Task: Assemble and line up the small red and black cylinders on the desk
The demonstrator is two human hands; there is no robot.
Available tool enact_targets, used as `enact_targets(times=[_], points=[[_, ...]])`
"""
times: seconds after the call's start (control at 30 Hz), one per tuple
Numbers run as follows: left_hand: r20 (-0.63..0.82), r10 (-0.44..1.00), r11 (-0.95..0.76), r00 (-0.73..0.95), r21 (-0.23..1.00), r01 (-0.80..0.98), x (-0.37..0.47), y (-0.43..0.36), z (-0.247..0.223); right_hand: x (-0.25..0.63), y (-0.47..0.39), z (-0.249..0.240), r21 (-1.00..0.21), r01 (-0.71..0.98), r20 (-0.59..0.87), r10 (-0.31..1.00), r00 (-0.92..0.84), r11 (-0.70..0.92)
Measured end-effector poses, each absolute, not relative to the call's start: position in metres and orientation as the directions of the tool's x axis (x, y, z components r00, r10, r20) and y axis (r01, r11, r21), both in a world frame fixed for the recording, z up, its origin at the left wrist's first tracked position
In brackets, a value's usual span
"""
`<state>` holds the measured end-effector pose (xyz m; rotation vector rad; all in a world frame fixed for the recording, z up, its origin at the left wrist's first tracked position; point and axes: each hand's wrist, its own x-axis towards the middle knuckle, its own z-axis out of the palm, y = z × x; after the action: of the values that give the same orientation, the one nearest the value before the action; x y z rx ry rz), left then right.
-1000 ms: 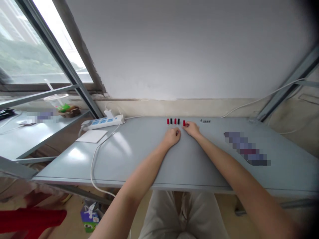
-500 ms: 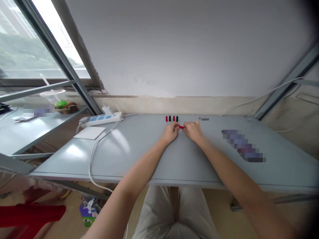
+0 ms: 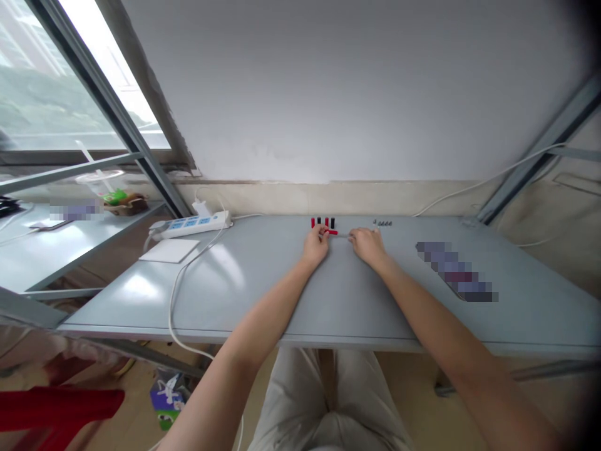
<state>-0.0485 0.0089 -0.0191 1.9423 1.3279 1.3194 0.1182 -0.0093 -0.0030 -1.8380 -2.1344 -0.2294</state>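
My left hand pinches a small red cylinder that lies sideways and juts out to the right of the fingertips. My right hand is closed at about the same height, a short gap away. Between the two hands runs a thin grey rod, its right end inside my right fingers, so its full shape is hidden. Behind my left hand stand several short red and black cylinders in a row. Beyond my right hand sits a row of tiny metal pieces, too small to name.
A phone lies right of my right arm. On the left are a white power strip, a flat white square and a white cable hanging over the desk's front edge. A wall closes off the back.
My hands have moved apart: the left one slightly left with the red cylinder, the right one slightly right. The thin grey rod now shows between them.
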Motion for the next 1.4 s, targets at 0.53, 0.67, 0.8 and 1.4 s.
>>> enact_targets(times=[0.53, 0.67, 0.8, 1.4], points=[[0.413, 0.854, -0.517, 0.316, 0.738, 0.433, -0.045, 0.000, -0.015, 0.111, -0.005, -0.011, -0.481, 0.789, 0.320, 0.914, -0.249, 0.383], [0.404, 0.851, -0.519, 0.336, 0.742, 0.424, -0.045, -0.002, -0.014, 0.109, -0.005, -0.013, -0.480, 0.787, 0.323, 0.912, -0.252, 0.387], [0.409, 0.873, -0.487, 0.266, 0.762, 0.427, -0.043, -0.001, -0.016, 0.113, 0.000, -0.013, -0.460, 0.835, 0.359, 0.924, -0.134, 0.300], [0.338, 0.848, -0.524, 0.409, 0.653, 0.547, -0.045, -0.002, -0.018, 0.133, 0.080, -0.020, -0.502, 0.864, 0.287, 0.939, 0.192, -0.023]])
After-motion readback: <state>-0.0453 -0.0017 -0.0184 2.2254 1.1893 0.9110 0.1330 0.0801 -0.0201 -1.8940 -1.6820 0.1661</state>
